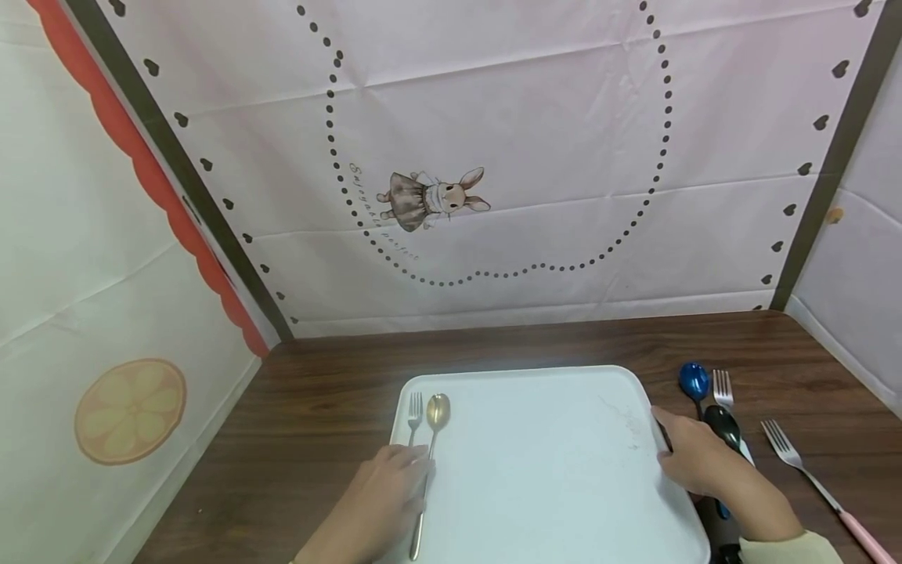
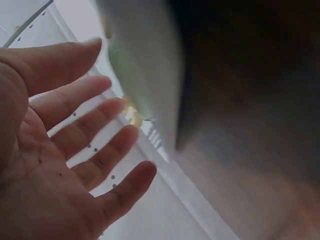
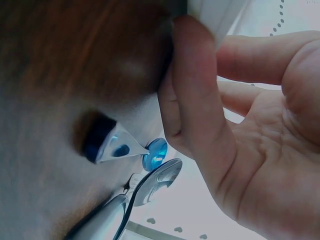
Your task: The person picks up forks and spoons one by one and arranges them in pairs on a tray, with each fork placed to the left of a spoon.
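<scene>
A white tray with rounded corners lies on the brown wooden table. Along its left side lie a silver fork and a long gold spoon. My left hand is over the tray's left edge, covering part of the fork and near the spoon's handle. Its fingers look spread and loosely bent in the left wrist view, where the hand grasps nothing. At the tray's right edge, my right hand holds the rim with curled fingers. In the right wrist view, this hand partly hides the contact.
Right of the tray lie a blue spoon, a dark spoon, a silver fork and a pink-handled fork. White printed cloth walls in the table at the back and both sides.
</scene>
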### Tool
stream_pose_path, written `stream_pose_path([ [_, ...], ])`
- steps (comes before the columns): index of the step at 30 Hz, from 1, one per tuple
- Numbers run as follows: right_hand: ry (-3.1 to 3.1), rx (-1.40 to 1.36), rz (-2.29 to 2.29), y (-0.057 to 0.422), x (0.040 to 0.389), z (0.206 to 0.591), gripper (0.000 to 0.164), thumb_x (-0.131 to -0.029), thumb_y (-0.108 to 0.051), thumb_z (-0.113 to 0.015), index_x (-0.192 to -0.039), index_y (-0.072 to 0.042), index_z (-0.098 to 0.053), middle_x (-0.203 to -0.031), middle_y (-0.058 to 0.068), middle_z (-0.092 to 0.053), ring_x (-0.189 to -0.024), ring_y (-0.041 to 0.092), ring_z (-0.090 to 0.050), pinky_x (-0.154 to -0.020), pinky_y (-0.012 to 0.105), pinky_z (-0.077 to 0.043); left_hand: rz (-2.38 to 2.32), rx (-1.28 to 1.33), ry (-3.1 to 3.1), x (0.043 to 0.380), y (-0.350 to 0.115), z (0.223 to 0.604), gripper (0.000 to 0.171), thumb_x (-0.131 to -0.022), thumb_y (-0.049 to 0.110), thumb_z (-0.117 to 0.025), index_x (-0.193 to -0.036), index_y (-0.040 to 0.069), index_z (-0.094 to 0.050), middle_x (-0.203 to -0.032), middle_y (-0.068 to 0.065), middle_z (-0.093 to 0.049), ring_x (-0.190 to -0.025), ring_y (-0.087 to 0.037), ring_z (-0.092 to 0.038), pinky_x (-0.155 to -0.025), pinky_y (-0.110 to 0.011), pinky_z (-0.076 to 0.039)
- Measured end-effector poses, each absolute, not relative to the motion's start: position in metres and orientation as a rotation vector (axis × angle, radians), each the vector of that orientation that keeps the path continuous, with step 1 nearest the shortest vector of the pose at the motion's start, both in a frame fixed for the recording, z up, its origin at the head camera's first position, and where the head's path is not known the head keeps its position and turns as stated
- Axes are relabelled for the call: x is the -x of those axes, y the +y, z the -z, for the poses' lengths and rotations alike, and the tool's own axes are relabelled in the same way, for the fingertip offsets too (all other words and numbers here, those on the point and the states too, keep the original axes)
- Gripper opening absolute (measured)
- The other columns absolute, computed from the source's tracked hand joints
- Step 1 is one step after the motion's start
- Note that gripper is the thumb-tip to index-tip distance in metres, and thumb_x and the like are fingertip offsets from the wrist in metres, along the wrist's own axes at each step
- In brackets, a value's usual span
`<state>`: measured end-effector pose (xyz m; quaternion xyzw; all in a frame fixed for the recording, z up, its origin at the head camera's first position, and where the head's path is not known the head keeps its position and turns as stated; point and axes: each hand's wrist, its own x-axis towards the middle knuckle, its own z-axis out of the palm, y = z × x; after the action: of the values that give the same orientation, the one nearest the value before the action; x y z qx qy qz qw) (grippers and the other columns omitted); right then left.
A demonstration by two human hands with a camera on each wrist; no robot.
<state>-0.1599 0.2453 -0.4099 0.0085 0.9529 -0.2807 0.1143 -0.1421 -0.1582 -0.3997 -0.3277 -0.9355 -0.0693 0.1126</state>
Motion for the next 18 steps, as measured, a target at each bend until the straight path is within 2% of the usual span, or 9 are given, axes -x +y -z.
stream_pose_path([
  [3, 2.791, -0.027, 0.837, 0.2445, 0.159, 0.409, 0.063, -0.083, 0.001, -0.056, -0.136, 0.015, -0.024, -0.123, 0.041, -0.04, -0.061, 0.02, -0.056, -0.045, 0.032, -0.05, 0.213, 0.982, -2.764, 0.1412, -0.1626, 0.4028, 0.036, -0.074, 0.019, -0.072, -0.108, 0.01, -0.063, -0.124, -0.009, -0.057, -0.107, -0.029, -0.049, -0.075, -0.051, -0.049],
  [8, 2.786, -0.039, 0.864, 0.2436, 0.1569, 0.4084, 0.063, -0.084, 0.001, -0.054, -0.137, 0.015, -0.023, -0.12, 0.04, -0.042, -0.048, 0.018, -0.053, -0.042, 0.032, -0.049, 0.211, 0.953, -2.813, 0.1405, -0.1613, 0.4035, 0.038, -0.075, 0.022, -0.071, -0.11, 0.014, -0.061, -0.128, -0.006, -0.055, -0.113, -0.033, -0.046, -0.076, -0.056, -0.048],
  [11, 2.786, -0.03, 0.858, 0.2438, 0.1574, 0.4083, 0.063, -0.084, 0.001, -0.055, -0.136, 0.015, -0.023, -0.122, 0.041, -0.041, -0.052, 0.018, -0.054, -0.043, 0.032, -0.05, 0.175, 0.934, -2.824, 0.1399, -0.1586, 0.4028, 0.039, -0.076, 0.023, -0.071, -0.112, 0.014, -0.06, -0.128, -0.006, -0.055, -0.115, -0.035, -0.045, -0.077, -0.058, -0.047],
  [15, 2.789, -0.022, 0.85, 0.2443, 0.1582, 0.4086, 0.063, -0.083, 0.001, -0.055, -0.136, 0.015, -0.024, -0.123, 0.041, -0.04, -0.058, 0.018, -0.054, -0.044, 0.031, -0.05, 0.135, 0.942, -2.779, 0.1412, -0.1561, 0.4043, 0.036, -0.073, 0.024, -0.073, -0.105, 0.014, -0.06, -0.125, -0.005, -0.057, -0.112, -0.035, -0.047, -0.073, -0.057, -0.048],
  [18, 2.788, -0.025, 0.853, 0.2445, 0.1582, 0.4091, 0.063, -0.083, 0.001, -0.055, -0.136, 0.015, -0.024, -0.124, 0.041, -0.039, -0.055, 0.017, -0.054, -0.044, 0.032, -0.049, 0.119, 0.952, -2.742, 0.1428, -0.155, 0.4062, 0.034, -0.07, 0.026, -0.075, -0.098, 0.015, -0.058, -0.121, -0.003, -0.058, -0.107, -0.033, -0.049, -0.069, -0.055, -0.049],
])
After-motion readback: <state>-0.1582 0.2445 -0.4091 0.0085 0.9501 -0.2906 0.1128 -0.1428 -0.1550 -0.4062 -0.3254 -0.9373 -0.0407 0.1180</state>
